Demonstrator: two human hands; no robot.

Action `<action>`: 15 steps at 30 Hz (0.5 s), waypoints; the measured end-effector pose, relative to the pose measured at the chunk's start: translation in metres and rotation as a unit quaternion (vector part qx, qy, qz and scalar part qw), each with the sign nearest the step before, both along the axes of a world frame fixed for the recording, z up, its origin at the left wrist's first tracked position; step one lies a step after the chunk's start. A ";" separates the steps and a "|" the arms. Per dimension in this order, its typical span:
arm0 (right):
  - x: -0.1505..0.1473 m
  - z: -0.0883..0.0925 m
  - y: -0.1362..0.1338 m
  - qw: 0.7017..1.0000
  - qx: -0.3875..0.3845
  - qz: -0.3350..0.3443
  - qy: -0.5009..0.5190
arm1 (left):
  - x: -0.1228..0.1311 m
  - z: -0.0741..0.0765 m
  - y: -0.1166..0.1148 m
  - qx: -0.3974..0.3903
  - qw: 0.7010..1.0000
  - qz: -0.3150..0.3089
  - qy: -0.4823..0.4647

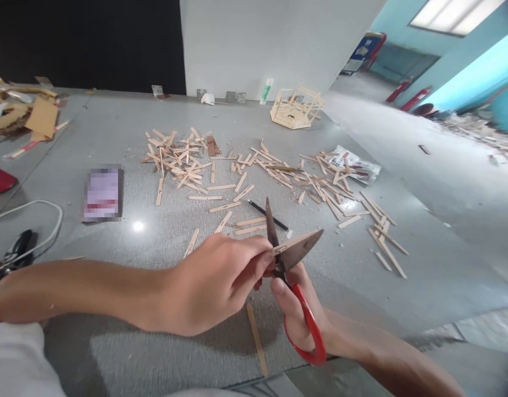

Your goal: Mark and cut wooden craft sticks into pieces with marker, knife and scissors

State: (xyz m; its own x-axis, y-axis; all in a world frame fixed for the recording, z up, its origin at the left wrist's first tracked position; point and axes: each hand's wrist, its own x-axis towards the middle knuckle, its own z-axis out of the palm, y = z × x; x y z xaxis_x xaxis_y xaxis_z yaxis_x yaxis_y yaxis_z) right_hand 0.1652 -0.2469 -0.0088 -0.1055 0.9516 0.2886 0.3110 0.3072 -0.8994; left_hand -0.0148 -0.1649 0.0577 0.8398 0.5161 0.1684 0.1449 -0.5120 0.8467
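My left hand point(221, 281) pinches a light wooden stick point(293, 242) that lies across the scissors, with dark pencil marks near my fingertips. In my right hand point(299, 309) are scissors point(306, 331) with red handles, their dark blades spread apart and pointing away from me. The stick passes between the blades close to the pivot. Beyond the blade tips a black pen point(267, 214) rests on the grey table point(155, 364). Several loose sticks lie just past my left hand, and a longer stick point(257, 339) lies below it.
Piles of wooden sticks point(177, 157) spread across the table. A stick-built frame point(297, 108) and a glue tube point(266, 91) stand at the back. At the right lies a white packet point(355, 164); at the left are a blurred purple box point(102, 194) and a white cable point(58, 207).
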 end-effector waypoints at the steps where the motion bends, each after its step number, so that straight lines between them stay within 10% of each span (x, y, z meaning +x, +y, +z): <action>1: 0.000 -0.001 0.000 1.000 0.002 0.000 0.004 | 0.000 0.000 0.000 0.002 1.000 0.001 0.000; 15: -0.001 -0.004 -0.001 1.000 -0.009 0.000 0.020 | 0.000 -0.003 -0.002 0.008 1.000 0.010 0.007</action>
